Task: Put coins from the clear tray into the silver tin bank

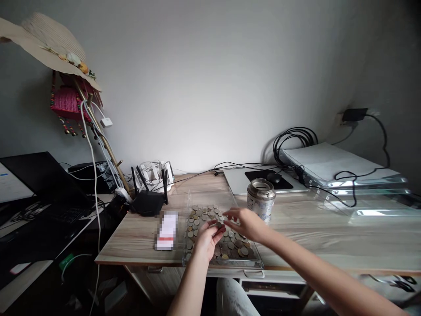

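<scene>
My left hand (209,239) is over a clear plastic tray (222,263), palm turned up, with its thumb and fingers closed on a dark coin (219,224). Just to the right, my right hand (246,223) reaches in from the side. Its fingers are bent and apart, with the tips close to the held coin; nothing shows between them. Many loose coins (194,222), silver and some yellowish, are spread over the tray floor, partly hidden under both hands. A round metal coin bank (261,204) with a slotted lid stands upright behind my right hand.
A blurred white paper packet (166,230) lies left of the tray, near a black router (148,202). Behind the coin bank are a mouse (273,177) and black mouse pad (253,176). Stacked clear trays (358,193) with loose black cable occupy the right. A laptop (46,184) sits far left.
</scene>
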Action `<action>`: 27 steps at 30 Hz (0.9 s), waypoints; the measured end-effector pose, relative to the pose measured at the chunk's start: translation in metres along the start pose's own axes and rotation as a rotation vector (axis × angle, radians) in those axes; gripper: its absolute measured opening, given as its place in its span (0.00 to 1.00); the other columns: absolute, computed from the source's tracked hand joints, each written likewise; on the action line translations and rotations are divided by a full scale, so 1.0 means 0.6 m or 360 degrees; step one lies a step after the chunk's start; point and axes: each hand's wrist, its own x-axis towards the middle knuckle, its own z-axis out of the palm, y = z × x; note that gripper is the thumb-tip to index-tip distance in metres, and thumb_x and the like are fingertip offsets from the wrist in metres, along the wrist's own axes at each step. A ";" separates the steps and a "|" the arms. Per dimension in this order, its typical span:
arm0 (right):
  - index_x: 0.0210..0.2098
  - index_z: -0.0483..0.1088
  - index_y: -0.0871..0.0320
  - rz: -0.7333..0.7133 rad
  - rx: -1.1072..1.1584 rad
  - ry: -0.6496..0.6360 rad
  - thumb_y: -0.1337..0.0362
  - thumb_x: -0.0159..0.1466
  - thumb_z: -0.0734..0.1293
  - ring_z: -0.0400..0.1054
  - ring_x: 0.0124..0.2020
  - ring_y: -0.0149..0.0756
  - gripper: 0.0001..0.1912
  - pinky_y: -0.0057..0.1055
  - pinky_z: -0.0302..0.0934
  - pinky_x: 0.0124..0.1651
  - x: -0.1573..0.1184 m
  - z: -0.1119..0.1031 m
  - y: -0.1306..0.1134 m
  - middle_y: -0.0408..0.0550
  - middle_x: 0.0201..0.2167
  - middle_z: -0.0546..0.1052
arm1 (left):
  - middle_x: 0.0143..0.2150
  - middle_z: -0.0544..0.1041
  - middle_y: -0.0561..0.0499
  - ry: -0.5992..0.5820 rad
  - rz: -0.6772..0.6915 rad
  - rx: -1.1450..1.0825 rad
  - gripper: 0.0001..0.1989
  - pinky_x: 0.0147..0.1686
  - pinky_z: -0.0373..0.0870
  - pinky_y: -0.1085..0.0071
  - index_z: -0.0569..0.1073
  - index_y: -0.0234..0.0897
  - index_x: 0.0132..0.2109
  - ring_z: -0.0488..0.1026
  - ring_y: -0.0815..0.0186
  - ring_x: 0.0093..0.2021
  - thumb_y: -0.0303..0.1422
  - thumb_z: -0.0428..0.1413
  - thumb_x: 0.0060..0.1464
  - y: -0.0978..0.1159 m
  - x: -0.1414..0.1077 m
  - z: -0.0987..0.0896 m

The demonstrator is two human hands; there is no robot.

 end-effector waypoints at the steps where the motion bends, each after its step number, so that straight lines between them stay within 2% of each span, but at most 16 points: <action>1: 0.36 0.72 0.55 -0.0009 0.0003 -0.0068 0.59 0.58 0.59 0.65 0.27 0.32 0.13 0.26 0.57 0.28 0.001 0.017 -0.009 0.47 0.29 0.74 | 0.31 0.76 0.45 0.0008 0.0012 -0.0006 0.09 0.36 0.70 0.73 0.68 0.30 0.36 0.74 0.67 0.33 0.20 0.53 0.44 0.000 0.000 0.000; 5: 0.29 0.73 0.57 -0.0010 0.0159 -0.0110 0.63 0.56 0.60 0.65 0.28 0.31 0.10 0.25 0.57 0.31 0.012 0.055 -0.007 0.45 0.27 0.74 | 0.32 0.76 0.47 0.0049 -0.0004 0.0019 0.14 0.38 0.70 0.73 0.68 0.32 0.40 0.74 0.67 0.34 0.19 0.54 0.43 0.002 -0.003 0.001; 8: 0.32 0.73 0.58 0.0023 0.0425 -0.0096 0.63 0.55 0.61 0.66 0.28 0.30 0.11 0.24 0.58 0.31 0.021 0.063 -0.002 0.46 0.28 0.74 | 0.34 0.76 0.46 -0.0015 -0.0044 0.0080 0.14 0.35 0.70 0.75 0.69 0.31 0.40 0.74 0.66 0.34 0.20 0.54 0.43 0.004 -0.007 0.003; 10: 0.31 0.73 0.59 0.0018 0.0482 -0.0116 0.62 0.55 0.61 0.66 0.27 0.30 0.11 0.24 0.58 0.30 0.027 0.058 -0.002 0.45 0.26 0.75 | 0.34 0.76 0.46 -0.0047 -0.0063 0.0116 0.13 0.32 0.69 0.76 0.69 0.31 0.39 0.74 0.66 0.34 0.20 0.54 0.43 0.005 -0.009 0.004; 12: 0.31 0.74 0.58 0.0007 0.0370 -0.0003 0.62 0.56 0.60 0.66 0.27 0.31 0.11 0.25 0.58 0.31 0.033 0.037 0.004 0.46 0.27 0.75 | 0.34 0.76 0.44 -0.0059 -0.0066 0.0123 0.13 0.32 0.69 0.77 0.69 0.30 0.40 0.74 0.65 0.34 0.21 0.54 0.43 0.006 -0.010 0.003; 14: 0.33 0.73 0.56 0.0068 0.0125 0.0295 0.62 0.57 0.59 0.66 0.29 0.31 0.12 0.26 0.58 0.32 0.042 -0.002 0.021 0.46 0.30 0.75 | 0.33 0.76 0.43 -0.0070 -0.0062 0.0110 0.12 0.32 0.69 0.76 0.69 0.30 0.39 0.74 0.64 0.35 0.23 0.54 0.44 0.006 -0.009 0.002; 16: 0.35 0.73 0.54 0.0225 -0.0194 0.0617 0.62 0.58 0.58 0.66 0.31 0.33 0.12 0.26 0.57 0.34 0.052 -0.051 0.053 0.46 0.33 0.75 | 0.33 0.76 0.41 -0.0064 -0.0060 0.0084 0.10 0.33 0.69 0.74 0.69 0.29 0.38 0.74 0.64 0.35 0.24 0.53 0.45 0.006 -0.008 0.000; 17: 0.35 0.73 0.53 0.0321 -0.0365 0.0717 0.61 0.57 0.58 0.66 0.33 0.34 0.12 0.27 0.57 0.33 0.058 -0.075 0.072 0.46 0.33 0.75 | 0.33 0.76 0.41 -0.0058 -0.0060 0.0064 0.09 0.34 0.69 0.74 0.69 0.29 0.37 0.74 0.64 0.35 0.24 0.52 0.45 0.006 -0.007 -0.001; 18: 0.33 0.73 0.53 0.0383 -0.0501 0.0731 0.62 0.56 0.59 0.65 0.36 0.35 0.12 0.27 0.57 0.33 0.062 -0.095 0.092 0.46 0.33 0.75 | 0.33 0.76 0.41 -0.0057 -0.0062 0.0042 0.09 0.35 0.69 0.73 0.69 0.28 0.37 0.74 0.64 0.35 0.24 0.52 0.45 0.006 -0.007 -0.002; 21: 0.29 0.74 0.53 0.0482 -0.0701 0.0479 0.64 0.53 0.60 0.65 0.37 0.36 0.11 0.27 0.57 0.32 0.071 -0.133 0.140 0.47 0.31 0.75 | 0.33 0.76 0.41 -0.0080 -0.0070 -0.0018 0.09 0.37 0.69 0.71 0.69 0.28 0.37 0.74 0.64 0.35 0.24 0.51 0.45 0.007 -0.005 -0.004; 24: 0.27 0.75 0.51 0.0448 -0.0697 0.0247 0.66 0.51 0.61 0.65 0.36 0.36 0.11 0.27 0.57 0.33 0.069 -0.140 0.162 0.45 0.30 0.75 | 0.33 0.76 0.41 -0.0113 -0.0072 -0.0047 0.10 0.38 0.69 0.70 0.69 0.28 0.38 0.74 0.64 0.35 0.25 0.51 0.45 0.006 -0.005 -0.005; 27: 0.27 0.75 0.51 0.0384 -0.0677 0.0181 0.66 0.50 0.61 0.64 0.37 0.36 0.11 0.26 0.57 0.34 0.065 -0.141 0.167 0.44 0.29 0.75 | 0.34 0.75 0.40 -0.0113 -0.0084 -0.0063 0.10 0.38 0.68 0.69 0.68 0.28 0.38 0.74 0.64 0.35 0.25 0.51 0.46 0.006 -0.005 -0.005</action>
